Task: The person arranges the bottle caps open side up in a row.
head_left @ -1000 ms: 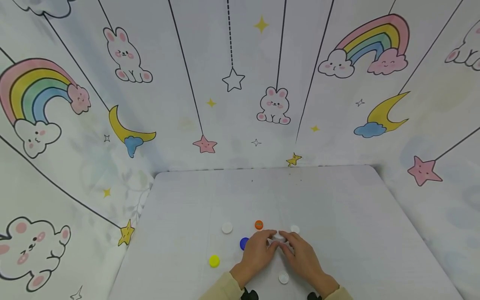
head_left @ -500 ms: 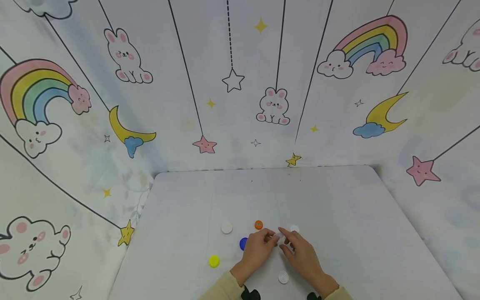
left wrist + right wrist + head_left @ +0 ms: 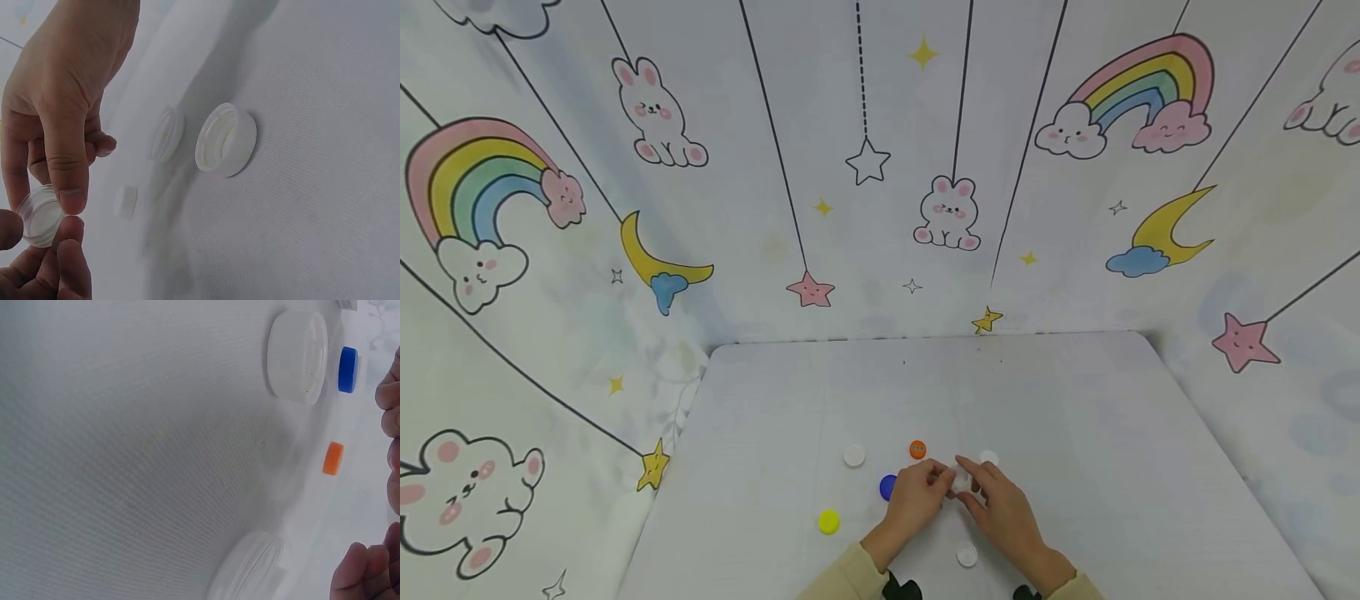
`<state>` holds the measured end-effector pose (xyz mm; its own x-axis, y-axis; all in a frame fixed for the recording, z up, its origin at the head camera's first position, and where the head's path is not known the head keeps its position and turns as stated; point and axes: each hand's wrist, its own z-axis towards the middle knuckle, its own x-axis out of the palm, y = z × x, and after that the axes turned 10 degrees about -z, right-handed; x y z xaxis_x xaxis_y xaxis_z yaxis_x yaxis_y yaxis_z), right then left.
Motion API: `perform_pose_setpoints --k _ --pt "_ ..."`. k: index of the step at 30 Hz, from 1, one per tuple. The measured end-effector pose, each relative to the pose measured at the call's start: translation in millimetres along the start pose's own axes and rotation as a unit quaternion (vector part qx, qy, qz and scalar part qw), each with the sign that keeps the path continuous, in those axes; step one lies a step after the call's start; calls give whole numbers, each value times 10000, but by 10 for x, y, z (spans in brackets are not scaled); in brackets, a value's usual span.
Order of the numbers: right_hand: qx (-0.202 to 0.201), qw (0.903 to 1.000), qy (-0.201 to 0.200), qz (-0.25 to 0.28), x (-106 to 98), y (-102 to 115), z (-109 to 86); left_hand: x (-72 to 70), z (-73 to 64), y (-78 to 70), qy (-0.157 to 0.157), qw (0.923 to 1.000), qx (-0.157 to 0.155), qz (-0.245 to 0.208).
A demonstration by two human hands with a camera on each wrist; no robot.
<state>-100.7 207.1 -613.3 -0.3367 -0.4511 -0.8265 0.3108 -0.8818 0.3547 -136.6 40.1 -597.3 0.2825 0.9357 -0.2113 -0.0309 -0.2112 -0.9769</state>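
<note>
My left hand and right hand meet over the table with a clear plastic cap between them. In the head view the left fingertips pinch its left edge. The right thumb and index finger bracket the other side. The left wrist view shows a thumb tip on the cap's rim and fingers of both hands around it. Just behind the cap lies a pale cap, and a white cap rests nearer the body. Beside my left hand is a blue cap, partly hidden.
An orange cap lies beyond my left hand. Farther left are a white cap and a yellow cap. The white table meets walls printed with rabbits, stars and rainbows.
My hands first held the cap low between both sets of fingers. The left fingers then closed more tightly on it, and the cap tilted. The other caps have stayed put.
</note>
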Motion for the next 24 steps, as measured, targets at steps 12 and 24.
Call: perform_pose_setpoints --k 12,24 --pt "195 9996 188 -75 8 16 -20 -3 -38 1 122 9982 421 412" --pt "93 9990 280 -329 -12 18 -15 -20 -47 82 257 9906 1100 773"
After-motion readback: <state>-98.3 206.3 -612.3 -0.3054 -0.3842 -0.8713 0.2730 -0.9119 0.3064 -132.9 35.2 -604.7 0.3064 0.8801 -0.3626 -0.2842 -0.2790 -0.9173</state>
